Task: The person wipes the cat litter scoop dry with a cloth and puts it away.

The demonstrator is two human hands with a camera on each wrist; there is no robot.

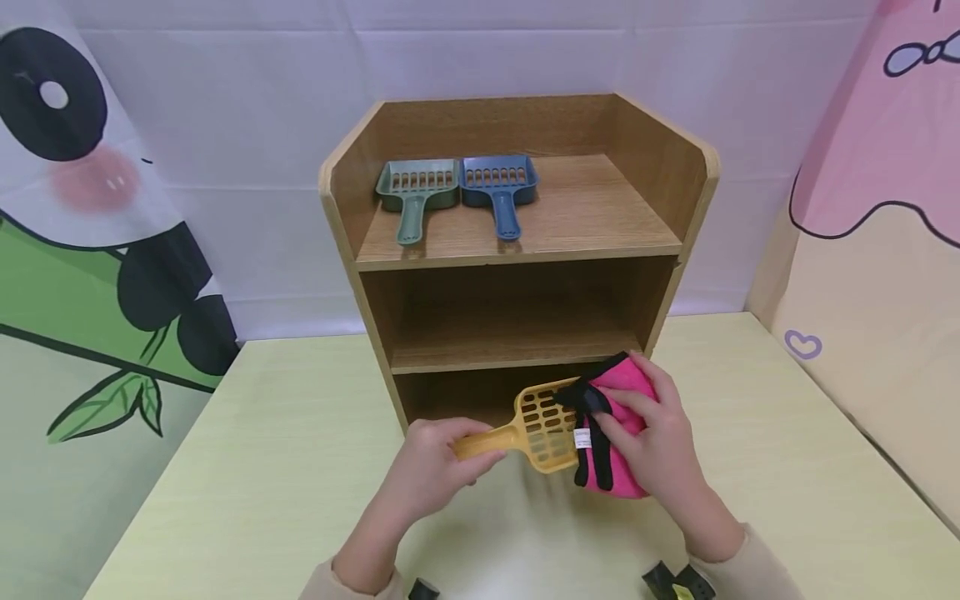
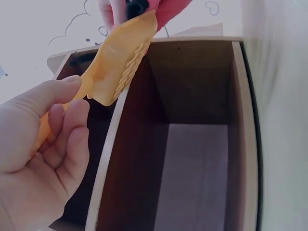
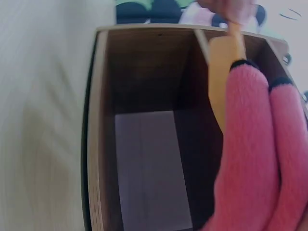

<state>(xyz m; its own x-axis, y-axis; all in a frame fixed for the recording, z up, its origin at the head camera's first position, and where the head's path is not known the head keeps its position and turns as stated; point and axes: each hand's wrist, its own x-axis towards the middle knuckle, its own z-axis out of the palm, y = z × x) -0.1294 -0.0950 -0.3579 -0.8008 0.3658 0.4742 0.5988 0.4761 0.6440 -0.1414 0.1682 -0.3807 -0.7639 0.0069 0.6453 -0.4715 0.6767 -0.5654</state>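
Note:
My left hand point(image 1: 435, 467) grips the handle of a yellow slotted litter scoop point(image 1: 550, 425), held out sideways in front of the shelf's lowest compartment. In my right hand point(image 1: 663, 433) is a folded pink cloth point(image 1: 626, 467) with black edging and a small white tag. The cloth touches the far end of the scoop and hides part of it. From the left wrist view, the scoop point(image 2: 120, 57) appears edge-on, its handle between thumb and curled fingers. Pink folds of the cloth point(image 3: 248, 139) cover much of the right wrist view, with the right hand mostly hidden there.
A wooden shelf unit point(image 1: 513, 260) stands on the pale table point(image 1: 285, 467). On its top board lie a green scoop point(image 1: 416, 192) and a blue scoop point(image 1: 501, 187), side by side with handles forward. Printed cloth walls point(image 1: 255, 167) surround the table.

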